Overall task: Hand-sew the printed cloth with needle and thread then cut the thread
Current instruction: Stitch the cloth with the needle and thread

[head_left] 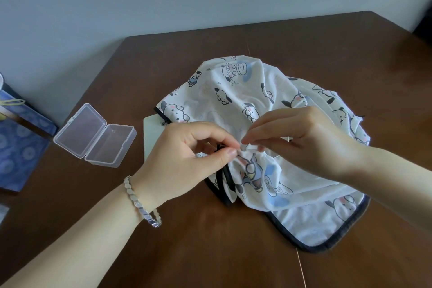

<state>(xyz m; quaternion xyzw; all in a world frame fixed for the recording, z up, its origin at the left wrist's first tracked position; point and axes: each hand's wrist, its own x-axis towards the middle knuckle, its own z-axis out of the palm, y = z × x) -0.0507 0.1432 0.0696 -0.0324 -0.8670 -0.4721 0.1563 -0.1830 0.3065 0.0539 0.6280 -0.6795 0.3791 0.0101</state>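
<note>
Brown surface [210, 252], printed cloth [233, 91] heaped up. Pinching a fold with left hand [184, 154] to steady it, nipping right hand [304, 140] fingers [261, 127] together beside. Holding a needle? Can't tell.

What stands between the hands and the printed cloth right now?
Nothing visible does. The left hand and right hand both pinch a gathered fold of the printed cloth; the open clear box lies apart on the table, to their left. The needle is too small to make out.
</note>
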